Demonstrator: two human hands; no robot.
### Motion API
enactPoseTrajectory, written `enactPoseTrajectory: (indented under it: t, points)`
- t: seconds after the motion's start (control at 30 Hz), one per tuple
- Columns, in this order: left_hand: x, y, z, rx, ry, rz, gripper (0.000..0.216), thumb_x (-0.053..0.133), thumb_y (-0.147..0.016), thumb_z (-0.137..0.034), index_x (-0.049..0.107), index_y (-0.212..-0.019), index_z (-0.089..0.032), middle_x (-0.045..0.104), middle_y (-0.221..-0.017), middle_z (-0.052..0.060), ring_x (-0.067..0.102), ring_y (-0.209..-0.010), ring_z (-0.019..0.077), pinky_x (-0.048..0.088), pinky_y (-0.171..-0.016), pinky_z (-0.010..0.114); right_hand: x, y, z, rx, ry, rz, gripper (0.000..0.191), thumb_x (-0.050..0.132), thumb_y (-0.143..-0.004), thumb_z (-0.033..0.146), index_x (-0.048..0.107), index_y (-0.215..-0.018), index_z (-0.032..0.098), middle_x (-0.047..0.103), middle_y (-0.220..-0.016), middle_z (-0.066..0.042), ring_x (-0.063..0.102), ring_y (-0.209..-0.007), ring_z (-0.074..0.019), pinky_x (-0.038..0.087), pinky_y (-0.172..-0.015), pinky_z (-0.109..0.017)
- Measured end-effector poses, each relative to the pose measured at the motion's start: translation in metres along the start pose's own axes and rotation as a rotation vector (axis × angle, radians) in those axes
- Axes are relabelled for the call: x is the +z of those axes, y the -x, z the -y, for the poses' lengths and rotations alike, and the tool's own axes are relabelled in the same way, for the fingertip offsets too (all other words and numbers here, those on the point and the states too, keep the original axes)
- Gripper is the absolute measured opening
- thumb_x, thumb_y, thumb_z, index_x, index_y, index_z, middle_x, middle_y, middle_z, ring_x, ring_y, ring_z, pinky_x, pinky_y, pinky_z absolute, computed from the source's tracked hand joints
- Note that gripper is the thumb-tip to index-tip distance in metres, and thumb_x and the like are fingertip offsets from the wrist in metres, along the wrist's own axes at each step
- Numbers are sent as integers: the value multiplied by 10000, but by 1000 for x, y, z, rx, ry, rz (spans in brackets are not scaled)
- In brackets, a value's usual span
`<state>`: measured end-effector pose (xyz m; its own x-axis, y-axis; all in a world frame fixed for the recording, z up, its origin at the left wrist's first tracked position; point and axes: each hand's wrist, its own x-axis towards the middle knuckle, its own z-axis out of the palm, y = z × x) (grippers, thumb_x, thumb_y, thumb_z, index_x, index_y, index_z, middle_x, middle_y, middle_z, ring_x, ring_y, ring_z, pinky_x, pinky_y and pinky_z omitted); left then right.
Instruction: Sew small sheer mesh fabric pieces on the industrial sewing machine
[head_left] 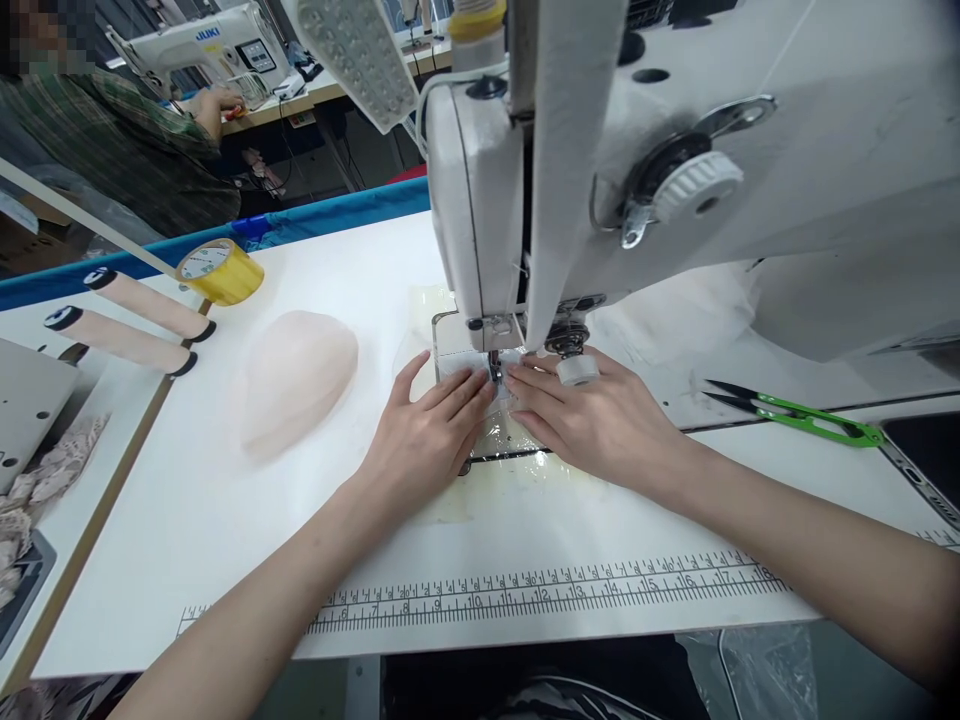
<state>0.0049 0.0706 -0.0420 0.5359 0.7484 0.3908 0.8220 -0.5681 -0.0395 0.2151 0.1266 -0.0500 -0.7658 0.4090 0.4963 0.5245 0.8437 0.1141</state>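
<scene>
In the head view, my left hand (429, 425) lies flat just left of the sewing machine's presser foot (495, 368), its thumb spread away from the fingers. My right hand (592, 410) rests on the other side, fingers stretched toward the foot and partly behind a white knob. Beneath the fingertips is a thin, pale, sheer fabric piece (457, 362), mostly covered by the hands. The white sewing machine (480, 200) stands over both hands. To the left of my left hand lies a pale pink sheer fabric piece (304, 375) on the white table.
Green-handled thread snips (817, 415) and a phone (926, 450) lie at right. More sheer fabric (675, 310) sits behind the right hand. At left are two thread cones (124, 340) and a yellow tape roll (225, 272). A co-worker (112, 150) sits at another machine behind.
</scene>
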Motion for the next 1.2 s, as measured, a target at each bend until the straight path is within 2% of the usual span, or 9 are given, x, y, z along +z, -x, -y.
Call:
enactPoseTrajectory:
  t: [0.17, 0.33, 0.43, 0.53, 0.63, 0.73, 0.93, 1.07, 1.2]
  points:
    - [0, 0, 2, -23, 28, 1, 310, 471, -981, -268, 606, -1237, -156, 644, -1249, 78, 585, -1196, 218, 286, -1152, 487, 1, 0, -1, -11, 7, -13, 233, 522, -965, 250, 715, -984, 122, 730, -1015, -75, 639, -973, -219, 385, -1029, -402]
    - [-4, 2, 6, -104, -55, 54, 511, 404, -994, -446, 502, -1349, -92, 540, -1375, 133, 480, -1303, 276, 272, -1142, 508, -3, -1, -2, -41, 3, -64, 224, 491, -932, 115, 701, -1009, 130, 730, -998, -66, 633, -966, -211, 415, -977, -389]
    - [-11, 4, 4, -84, -150, -9, 458, 443, -969, -493, 624, -1186, -132, 695, -1112, 111, 667, -966, 260, 395, -983, 498, -7, -2, 2, -62, -25, -148, 298, 461, -872, -9, 697, -961, 151, 735, -965, -29, 640, -896, -179, 446, -915, -350]
    - [-16, 2, 2, -64, -220, -162, 211, 544, -943, -334, 674, -908, -171, 678, -699, 5, 613, -588, 160, 437, -741, 394, -10, -4, 10, -73, -124, -207, 301, 450, -881, -19, 687, -949, 154, 727, -999, -24, 638, -898, -157, 477, -847, -307]
    - [-15, -1, 5, 6, -164, -131, 189, 508, -914, -106, 648, -1027, -162, 720, -988, 49, 666, -912, 196, 446, -835, 383, -10, -5, 17, -131, -206, -139, 307, 410, -923, 10, 677, -1010, 133, 714, -1038, -63, 623, -1003, -174, 492, -861, -315]
    - [-9, -3, 11, 81, -121, -61, 319, 418, -913, -9, 618, -1111, -157, 586, -1333, 72, 524, -1253, 225, 386, -1031, 421, -10, -4, 19, -97, -181, -135, 305, 415, -911, -4, 684, -872, 135, 722, -889, -60, 644, -902, -183, 505, -792, -324]
    - [-3, 0, 15, 69, 1, 22, 300, 392, -956, -31, 599, -1142, -141, 666, -1199, 65, 573, -1196, 190, 335, -1117, 443, -10, 1, 18, -25, -147, -12, 331, 394, -877, -19, 668, -1021, 98, 692, -1049, -105, 631, -908, -205, 506, -748, -320]
    - [0, 0, 12, 26, 49, 46, 351, 408, -945, -36, 579, -1238, -126, 664, -1148, 94, 611, -1117, 197, 368, -1111, 446, -6, 0, 15, 62, -99, 49, 233, 451, -935, 126, 680, -974, 108, 695, -1053, -123, 629, -851, -222, 493, -710, -339]
    - [0, 0, 7, 32, 26, 27, 336, 465, -933, -78, 630, -1207, -180, 660, -1188, 76, 534, -1233, 251, 381, -1106, 476, -3, -2, 5, 121, -82, 69, 251, 441, -975, 202, 671, -1015, 110, 708, -1028, -129, 620, -1006, -258, 482, -823, -372]
